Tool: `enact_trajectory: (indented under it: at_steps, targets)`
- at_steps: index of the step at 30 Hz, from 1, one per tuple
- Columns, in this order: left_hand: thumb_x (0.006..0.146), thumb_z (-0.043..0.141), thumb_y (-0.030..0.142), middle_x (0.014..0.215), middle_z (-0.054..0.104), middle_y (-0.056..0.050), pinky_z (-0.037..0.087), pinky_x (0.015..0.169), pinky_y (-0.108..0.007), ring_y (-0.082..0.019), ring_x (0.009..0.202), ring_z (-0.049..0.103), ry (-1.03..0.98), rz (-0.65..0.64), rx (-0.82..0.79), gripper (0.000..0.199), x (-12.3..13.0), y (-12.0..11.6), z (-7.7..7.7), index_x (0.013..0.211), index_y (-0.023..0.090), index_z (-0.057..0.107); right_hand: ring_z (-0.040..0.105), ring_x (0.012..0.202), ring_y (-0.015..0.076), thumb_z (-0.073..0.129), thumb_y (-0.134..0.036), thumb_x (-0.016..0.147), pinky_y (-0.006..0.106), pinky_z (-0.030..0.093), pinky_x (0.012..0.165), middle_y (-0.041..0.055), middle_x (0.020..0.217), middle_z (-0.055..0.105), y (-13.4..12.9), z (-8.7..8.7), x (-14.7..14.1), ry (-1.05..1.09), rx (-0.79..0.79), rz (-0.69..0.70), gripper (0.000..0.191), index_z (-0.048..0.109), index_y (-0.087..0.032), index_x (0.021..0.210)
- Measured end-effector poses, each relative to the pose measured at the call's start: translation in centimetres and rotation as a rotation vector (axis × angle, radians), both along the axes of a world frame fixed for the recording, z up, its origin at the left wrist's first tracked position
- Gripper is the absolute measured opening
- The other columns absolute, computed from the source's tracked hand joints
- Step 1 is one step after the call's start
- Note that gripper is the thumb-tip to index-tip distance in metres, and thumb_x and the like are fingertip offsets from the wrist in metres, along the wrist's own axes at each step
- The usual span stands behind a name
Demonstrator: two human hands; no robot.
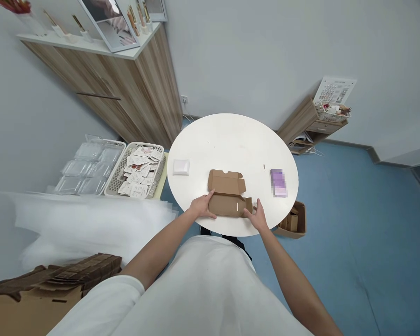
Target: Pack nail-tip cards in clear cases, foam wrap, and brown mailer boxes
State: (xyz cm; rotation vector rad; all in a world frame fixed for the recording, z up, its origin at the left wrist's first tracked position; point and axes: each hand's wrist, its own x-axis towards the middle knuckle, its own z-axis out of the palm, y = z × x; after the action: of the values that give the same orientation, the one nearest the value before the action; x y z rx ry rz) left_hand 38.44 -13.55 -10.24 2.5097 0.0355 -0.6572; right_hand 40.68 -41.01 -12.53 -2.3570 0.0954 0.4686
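An unfolded brown cardboard mailer box (224, 206) lies near the front edge of the round white table (227, 135), its lid flap laid back away from me. My left hand (202, 206) holds the box's left end, thumb at the near edge and fingers at the far side. At the right end, my right hand (257, 216) grips the box by its side flap, with the thumb on the cardboard. A small white mark shows on the box floor. A flat white packet (181, 167) lies to the left, and a purple pack (278, 182), partly blurred, to the right.
Left of the table stand a white basket of printed cards (111, 191) and clear plastic cases (87, 163). White sheeting (91, 224) and stacked flat cardboard (31, 303) are nearer. An open carton (303, 219) sits on the floor at right. Cabinets (157, 88) stand behind.
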Motion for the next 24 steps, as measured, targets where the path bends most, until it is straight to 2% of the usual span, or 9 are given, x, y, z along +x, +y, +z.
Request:
enact_trajectory:
  at_steps: [2,6,9,15,18,24]
  targets:
    - [0.041,0.074,0.055,0.116,0.052,-0.01,0.039,0.077,-0.031,-0.031,0.103,0.051,-0.009,-0.011,-0.001,0.114,0.1,-0.2,0.0,0.135,0.027,0.015,0.043,0.117,0.0266,0.046,-0.052,0.074,0.038,0.041,0.088,0.0145,0.14,0.025,-0.5,-0.2,-0.3,0.13,0.159,-0.128,0.089,-0.004,-0.019,0.139]
    - [0.042,0.072,0.057,0.113,0.054,-0.011,0.04,0.074,-0.031,-0.031,0.099,0.053,-0.021,-0.03,0.009,0.116,0.4,-0.6,-0.3,0.136,0.027,0.011,0.048,0.112,0.0247,0.05,-0.049,0.073,0.035,0.045,0.082,0.0132,0.133,0.039,-0.2,0.4,-0.1,0.264,0.288,-0.218,0.081,0.013,-0.018,0.138]
    - [0.043,0.071,0.058,0.109,0.056,-0.011,0.039,0.073,-0.031,-0.03,0.097,0.054,0.009,-0.027,0.024,0.116,0.4,-0.8,-0.3,0.136,0.025,0.011,0.049,0.111,0.0237,0.051,-0.05,0.072,0.034,0.045,0.083,0.0119,0.127,0.047,0.6,1.1,0.3,0.297,0.322,-0.21,0.074,0.027,-0.017,0.134]
    - [0.042,0.072,0.058,0.115,0.053,-0.011,0.038,0.078,-0.03,-0.031,0.105,0.05,0.048,0.023,-0.008,0.114,0.1,-1.1,-0.1,0.135,0.026,0.015,0.052,0.104,0.0203,0.048,-0.052,0.074,0.029,0.045,0.077,0.0085,0.119,0.054,2.2,1.8,0.9,0.281,0.301,-0.077,0.056,0.048,-0.019,0.119]
    - [0.041,0.072,0.06,0.114,0.054,-0.012,0.038,0.077,-0.03,-0.031,0.104,0.051,0.064,0.035,-0.016,0.116,-0.1,-1.2,-0.3,0.135,0.024,0.014,0.056,0.091,0.0179,0.048,-0.048,0.074,0.028,0.043,0.073,0.0071,0.105,0.06,2.7,1.6,1.2,0.224,0.196,-0.034,0.048,0.053,-0.018,0.111]
    - [0.041,0.072,0.059,0.116,0.053,-0.011,0.037,0.079,-0.03,-0.031,0.107,0.049,0.081,0.041,-0.041,0.119,-0.3,-1.2,-1.1,0.136,0.024,0.01,0.056,0.078,0.0169,0.048,-0.039,0.075,0.025,0.039,0.062,0.0042,0.088,0.063,3.5,0.8,1.7,0.16,-0.175,0.033,0.031,0.056,-0.019,0.097]
